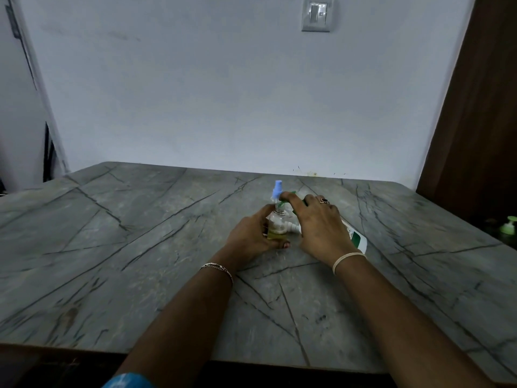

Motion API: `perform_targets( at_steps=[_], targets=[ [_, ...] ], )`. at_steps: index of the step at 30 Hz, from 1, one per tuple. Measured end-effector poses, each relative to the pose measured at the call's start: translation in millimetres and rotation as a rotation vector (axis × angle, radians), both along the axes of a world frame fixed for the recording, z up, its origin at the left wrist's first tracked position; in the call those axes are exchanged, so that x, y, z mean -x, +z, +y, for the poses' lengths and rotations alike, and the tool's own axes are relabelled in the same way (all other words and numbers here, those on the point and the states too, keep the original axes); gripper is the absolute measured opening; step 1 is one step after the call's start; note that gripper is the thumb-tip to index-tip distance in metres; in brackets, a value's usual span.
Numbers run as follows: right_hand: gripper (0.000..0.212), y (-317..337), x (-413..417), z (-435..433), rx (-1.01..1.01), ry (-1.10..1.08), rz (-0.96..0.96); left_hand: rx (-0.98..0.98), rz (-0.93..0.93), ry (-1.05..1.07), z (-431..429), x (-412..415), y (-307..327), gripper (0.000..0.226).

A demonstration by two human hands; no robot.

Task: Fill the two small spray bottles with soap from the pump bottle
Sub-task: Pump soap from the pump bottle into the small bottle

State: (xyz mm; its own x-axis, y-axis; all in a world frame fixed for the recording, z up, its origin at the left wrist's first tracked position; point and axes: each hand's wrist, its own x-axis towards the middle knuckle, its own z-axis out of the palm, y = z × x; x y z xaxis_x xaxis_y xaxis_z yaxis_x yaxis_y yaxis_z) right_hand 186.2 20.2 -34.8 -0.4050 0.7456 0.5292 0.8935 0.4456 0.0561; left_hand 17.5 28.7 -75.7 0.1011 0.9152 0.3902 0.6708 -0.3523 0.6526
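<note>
My left hand grips a small clear spray bottle standing on the table, uncapped, with yellowish soap in its lower half. My right hand lies over the pump bottle, whose white and green body leans out from under my palm. Its fingers curl over the green pump head, and the spout points at the small bottle's threaded neck. A second small bottle with a light blue spray cap stands just behind, mostly hidden. A white part lies between my hands; I cannot tell what it is.
The grey stone table runs to a white wall at the back. Another light green pump top shows at the far right edge. A dark wooden panel stands at the right, and a wall switch is high up.
</note>
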Motion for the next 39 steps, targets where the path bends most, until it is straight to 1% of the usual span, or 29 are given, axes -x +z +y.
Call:
perform_targets(
  at_steps=[4, 9, 17, 23, 27, 32, 39],
  targets=[
    [0.089, -1.9, -3.4, -1.8, -0.026, 0.011, 0.005, 0.013, -0.026, -0.009, 3.5, 1.1, -2.7, 0.094],
    [0.090, -3.9, -5.5, -3.0, -0.037, 0.005, -0.012, -0.001, -0.031, 0.001, 3.3, 0.4, -2.4, 0.088],
    [0.083, 0.9, 2.7, -5.0, -0.017, 0.002, 0.021, 0.019, -0.027, -0.006, 7.5, 2.1, -5.4, 0.093],
    [0.087, -3.0, -4.5, -4.6, -0.035, 0.000, 0.001, 0.017, -0.005, 0.013, 7.7, 1.9, -4.9, 0.092],
    [0.083, -1.6, -2.7, -5.7, -0.022, 0.000, 0.015, 0.025, -0.002, 0.015, 6.8, 2.1, -4.7, 0.094],
    [0.081, -0.3, 2.0, -5.0, -0.036, -0.004, 0.024, 0.009, -0.006, 0.012, 3.9, 0.7, -1.7, 0.090],
    [0.086, -3.6, -5.4, -4.6, -0.020, 0.007, 0.014, 0.021, -0.027, 0.006, 3.8, 0.5, -2.5, 0.089]
  ],
)
